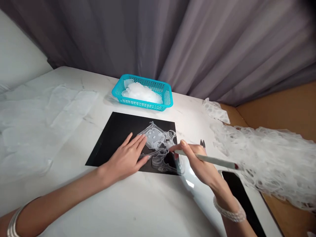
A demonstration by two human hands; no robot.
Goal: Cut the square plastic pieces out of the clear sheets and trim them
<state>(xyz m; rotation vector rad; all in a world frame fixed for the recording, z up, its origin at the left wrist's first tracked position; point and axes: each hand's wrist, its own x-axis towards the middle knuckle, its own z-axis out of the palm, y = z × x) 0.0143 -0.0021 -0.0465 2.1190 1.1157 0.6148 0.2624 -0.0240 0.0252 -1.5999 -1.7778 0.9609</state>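
A black mat [116, 135] lies on the white table [138, 207]. On it rests a translucent plastic sheet [158, 141] with cut-out shapes and loose strips. My left hand [127, 158] lies flat with its fingers spread, pressing the sheet's left edge against the mat. My right hand [197, 163] grips a thin white pen-like tool [209, 159], whose tip touches the sheet's right side.
A turquoise basket [144, 93] with clear plastic pieces stands behind the mat. A heap of white perforated scrap [266, 154] covers the right side. Thin clear sheets [37, 115] lie at the left. A dark phone [239, 194] lies by my right wrist. Grey curtains hang behind.
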